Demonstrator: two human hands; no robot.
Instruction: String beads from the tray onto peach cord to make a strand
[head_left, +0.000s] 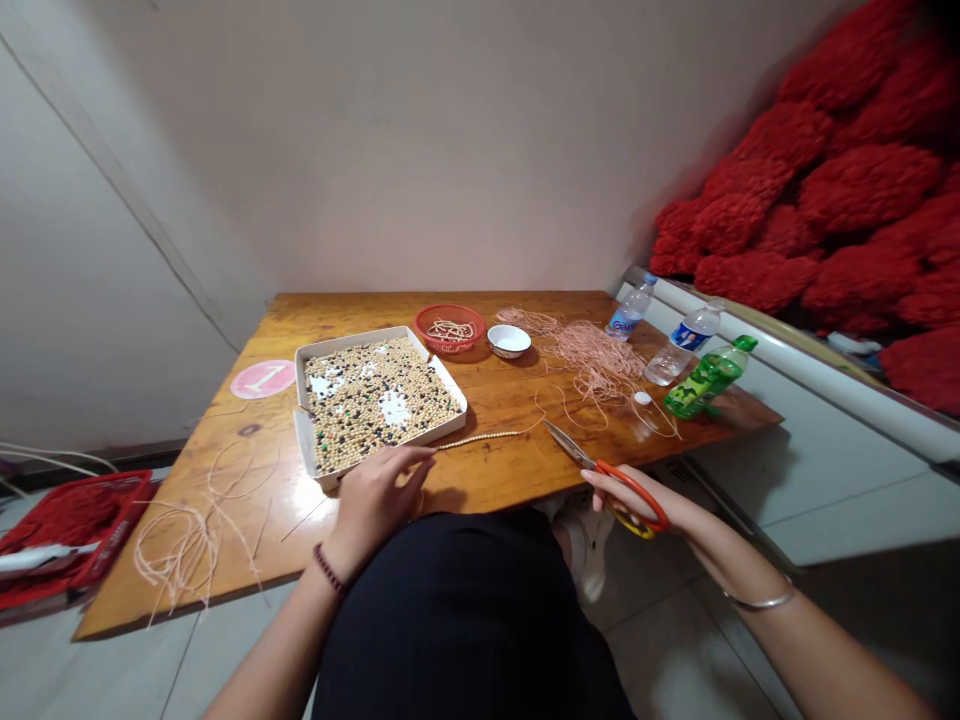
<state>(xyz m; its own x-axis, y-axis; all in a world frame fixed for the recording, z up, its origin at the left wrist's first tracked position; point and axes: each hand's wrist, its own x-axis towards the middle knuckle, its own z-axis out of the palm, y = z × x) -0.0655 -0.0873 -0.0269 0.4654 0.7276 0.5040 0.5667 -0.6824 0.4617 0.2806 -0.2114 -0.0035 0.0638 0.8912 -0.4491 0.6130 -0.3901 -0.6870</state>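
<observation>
A string of small pale beads lies across the table near its front edge. My left hand pinches its left end, fingers pressed together. At the right end a thin pink cord runs on from the beads toward the scissors. My right hand holds these scissors by their orange and yellow handles, the blades pointing up and left, close to the cord. Just beyond my left hand stands a white box full of loose beads, mostly pale with some dark and green ones.
A red basket with beaded strings and a white bowl stand behind. Tangled pink cord and several bottles, one a green bottle, are at right. Loose cords and a pink disc lie at left.
</observation>
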